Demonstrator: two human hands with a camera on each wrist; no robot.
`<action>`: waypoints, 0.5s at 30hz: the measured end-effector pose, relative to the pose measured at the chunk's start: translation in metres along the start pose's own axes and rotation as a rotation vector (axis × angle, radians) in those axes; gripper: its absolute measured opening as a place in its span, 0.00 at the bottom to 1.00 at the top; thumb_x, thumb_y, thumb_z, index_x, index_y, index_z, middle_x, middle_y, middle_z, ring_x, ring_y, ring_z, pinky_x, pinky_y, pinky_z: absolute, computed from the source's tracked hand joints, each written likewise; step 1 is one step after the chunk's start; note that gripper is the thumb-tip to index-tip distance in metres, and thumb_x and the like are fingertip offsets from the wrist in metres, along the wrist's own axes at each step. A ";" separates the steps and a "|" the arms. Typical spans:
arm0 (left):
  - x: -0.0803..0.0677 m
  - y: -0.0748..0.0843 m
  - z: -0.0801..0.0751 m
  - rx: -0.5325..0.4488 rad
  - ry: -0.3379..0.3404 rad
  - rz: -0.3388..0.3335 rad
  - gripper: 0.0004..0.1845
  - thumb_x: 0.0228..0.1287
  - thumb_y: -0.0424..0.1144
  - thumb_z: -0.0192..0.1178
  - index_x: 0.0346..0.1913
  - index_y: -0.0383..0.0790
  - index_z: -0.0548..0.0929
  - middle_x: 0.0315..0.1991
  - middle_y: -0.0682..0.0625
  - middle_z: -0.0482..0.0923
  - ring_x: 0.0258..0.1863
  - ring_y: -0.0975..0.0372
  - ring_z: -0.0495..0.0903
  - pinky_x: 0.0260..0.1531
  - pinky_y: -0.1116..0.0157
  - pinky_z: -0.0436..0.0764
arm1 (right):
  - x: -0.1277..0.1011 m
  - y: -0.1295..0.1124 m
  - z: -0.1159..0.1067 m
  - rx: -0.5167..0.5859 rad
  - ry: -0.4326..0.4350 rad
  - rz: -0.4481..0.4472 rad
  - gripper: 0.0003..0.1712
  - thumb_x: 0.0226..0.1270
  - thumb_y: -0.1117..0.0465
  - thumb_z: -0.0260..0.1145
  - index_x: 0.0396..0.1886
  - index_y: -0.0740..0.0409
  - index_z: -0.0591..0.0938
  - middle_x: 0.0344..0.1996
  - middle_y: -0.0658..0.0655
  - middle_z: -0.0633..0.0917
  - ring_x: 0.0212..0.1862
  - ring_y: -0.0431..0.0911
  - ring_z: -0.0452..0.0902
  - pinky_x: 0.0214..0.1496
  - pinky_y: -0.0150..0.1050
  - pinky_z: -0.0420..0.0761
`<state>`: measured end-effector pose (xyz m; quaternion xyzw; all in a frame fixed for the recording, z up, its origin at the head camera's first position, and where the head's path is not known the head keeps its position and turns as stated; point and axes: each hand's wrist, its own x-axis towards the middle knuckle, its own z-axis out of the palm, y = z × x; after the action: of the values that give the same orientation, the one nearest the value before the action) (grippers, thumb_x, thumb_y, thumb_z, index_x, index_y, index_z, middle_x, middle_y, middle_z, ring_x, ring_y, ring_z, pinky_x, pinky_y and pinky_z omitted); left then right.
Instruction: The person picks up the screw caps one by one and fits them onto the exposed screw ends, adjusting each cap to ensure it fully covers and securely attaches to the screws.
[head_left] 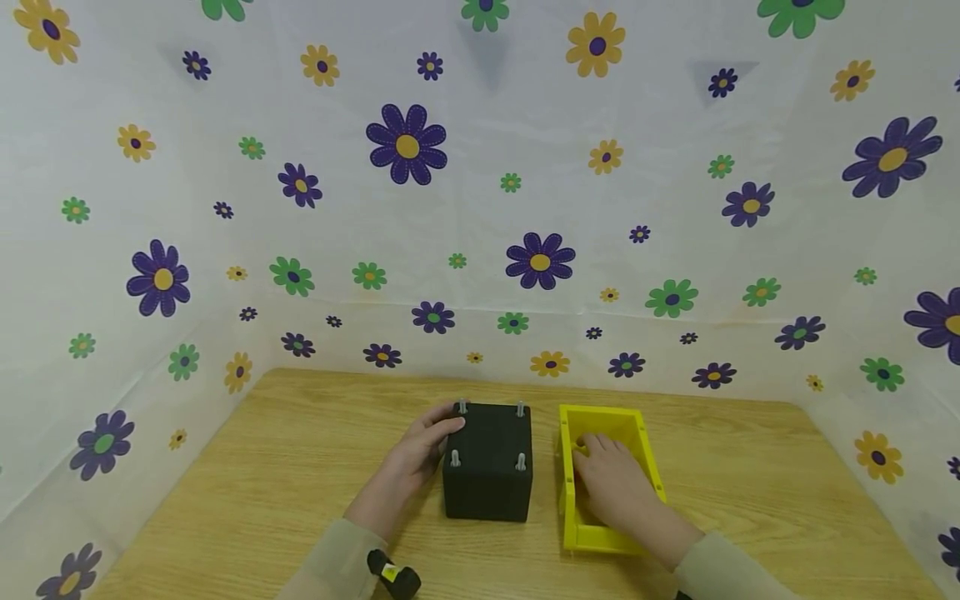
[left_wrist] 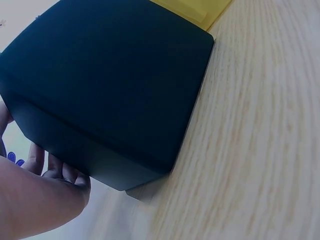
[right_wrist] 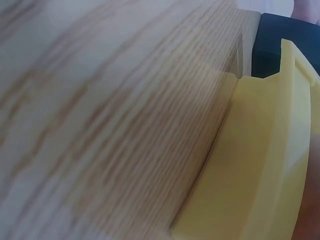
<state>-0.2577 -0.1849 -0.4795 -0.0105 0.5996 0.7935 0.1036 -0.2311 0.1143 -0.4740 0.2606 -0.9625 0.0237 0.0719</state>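
A black box stands on the table with a clear, bolt-like post upright near each top corner. My left hand holds its left side, the thumb over the top edge and the fingers against the side. In the left wrist view, the fingers touch the dark box. To the right of the box is a yellow bin. My right hand reaches down inside it, with bent fingers near its left wall. A small yellow bit shows at the fingertips; whether they pinch it is unclear.
The wooden table reaches back to a white curtain printed with flowers. The bin's walls rise around the right hand. A black strap device sits at the left wrist.
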 end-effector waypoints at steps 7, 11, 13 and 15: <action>0.000 -0.001 0.000 0.001 -0.003 -0.004 0.27 0.73 0.32 0.59 0.74 0.32 0.74 0.47 0.62 0.86 0.47 0.71 0.85 0.54 0.73 0.81 | -0.001 -0.001 -0.001 0.007 -0.011 0.009 0.13 0.71 0.63 0.73 0.51 0.63 0.87 0.54 0.63 0.84 0.55 0.57 0.80 0.64 0.57 0.81; 0.000 -0.001 -0.001 0.001 0.001 -0.008 0.28 0.73 0.32 0.59 0.75 0.32 0.73 0.47 0.62 0.86 0.47 0.71 0.85 0.54 0.73 0.80 | -0.001 -0.001 -0.001 0.013 -0.014 0.014 0.12 0.71 0.64 0.73 0.52 0.63 0.87 0.54 0.63 0.84 0.55 0.58 0.80 0.65 0.58 0.81; 0.000 -0.001 -0.001 0.004 -0.002 -0.010 0.29 0.74 0.32 0.59 0.76 0.31 0.72 0.48 0.61 0.86 0.47 0.71 0.85 0.54 0.73 0.80 | 0.000 -0.001 0.000 0.008 -0.014 0.018 0.12 0.72 0.64 0.73 0.52 0.63 0.87 0.54 0.63 0.85 0.55 0.58 0.80 0.65 0.58 0.81; 0.001 0.000 -0.001 0.008 -0.006 -0.014 0.30 0.74 0.33 0.59 0.77 0.31 0.70 0.48 0.61 0.86 0.48 0.71 0.85 0.55 0.73 0.80 | 0.001 -0.001 0.000 0.003 -0.011 0.020 0.11 0.72 0.64 0.72 0.51 0.62 0.87 0.54 0.63 0.85 0.55 0.57 0.80 0.65 0.57 0.81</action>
<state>-0.2585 -0.1859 -0.4798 -0.0120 0.6023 0.7905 0.1109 -0.2316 0.1133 -0.4739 0.2513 -0.9653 0.0245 0.0661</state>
